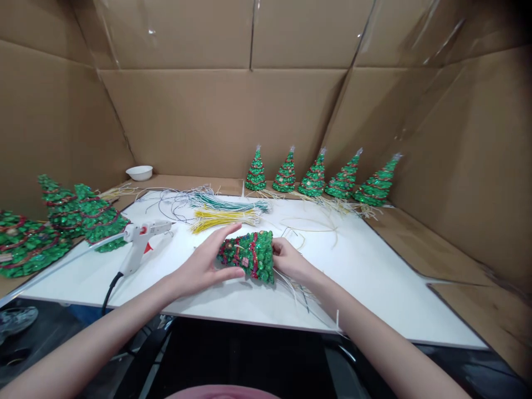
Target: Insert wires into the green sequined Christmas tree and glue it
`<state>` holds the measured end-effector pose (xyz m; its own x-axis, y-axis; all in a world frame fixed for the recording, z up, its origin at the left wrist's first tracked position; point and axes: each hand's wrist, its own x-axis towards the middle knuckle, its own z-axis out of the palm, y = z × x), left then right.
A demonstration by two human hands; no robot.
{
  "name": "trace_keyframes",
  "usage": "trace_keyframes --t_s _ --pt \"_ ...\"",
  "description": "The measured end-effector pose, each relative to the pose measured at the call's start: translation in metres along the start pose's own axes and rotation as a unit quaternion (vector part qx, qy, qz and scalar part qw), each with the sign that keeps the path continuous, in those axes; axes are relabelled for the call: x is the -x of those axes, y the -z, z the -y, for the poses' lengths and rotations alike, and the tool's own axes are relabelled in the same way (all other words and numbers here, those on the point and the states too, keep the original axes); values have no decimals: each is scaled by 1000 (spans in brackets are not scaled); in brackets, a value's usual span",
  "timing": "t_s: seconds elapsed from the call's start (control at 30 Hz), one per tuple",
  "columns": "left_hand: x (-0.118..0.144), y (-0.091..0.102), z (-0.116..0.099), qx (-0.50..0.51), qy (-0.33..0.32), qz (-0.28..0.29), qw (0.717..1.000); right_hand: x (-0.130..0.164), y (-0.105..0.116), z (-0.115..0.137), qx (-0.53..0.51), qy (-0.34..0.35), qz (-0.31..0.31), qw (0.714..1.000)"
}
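A small green Christmas tree (253,256) with red garlands lies on its side on the white table, its tip pointing left. My left hand (203,263) is around the tip end, thumb and fingers stretched wide apart; it does not visibly grip the tree. At the tree's base, my right hand (288,259) is closed with its fingers curled at the underside. What those fingers hold is hidden. Thin pale wires (297,285) trail from the base beneath my right wrist.
A white glue gun (139,244) stands at left with its cord. Bundles of yellow wires (226,219) and green wires (230,204) lie behind the tree. Several finished-looking trees (315,176) line the back; more trees (100,219) are at left. A white bowl (140,173) sits back left.
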<state>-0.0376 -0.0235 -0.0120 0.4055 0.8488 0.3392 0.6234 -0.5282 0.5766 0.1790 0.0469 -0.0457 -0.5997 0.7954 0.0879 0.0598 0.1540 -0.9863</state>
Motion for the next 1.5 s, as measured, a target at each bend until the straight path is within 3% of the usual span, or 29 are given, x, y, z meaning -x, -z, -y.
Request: trace_keyframes --t_s 0.23,0.9,1.17,1.37,1.5 --pt "-7 -19 13 19 -4 -21 1000 -1 1 -4 -23 5 6 1000" --pt "-7 -20 12 1 -14 -24 1000 5 13 6 39 -25 33 998" --pt "-16 -6 2 35 25 -8 999 6 6 19 23 -26 33 999" --pt "-29 -7 4 22 -36 5 999 3 1 12 5 -10 3 1000" --pt "-27 -13 9 14 -32 3 999 2 -1 10 12 11 -9 1000"
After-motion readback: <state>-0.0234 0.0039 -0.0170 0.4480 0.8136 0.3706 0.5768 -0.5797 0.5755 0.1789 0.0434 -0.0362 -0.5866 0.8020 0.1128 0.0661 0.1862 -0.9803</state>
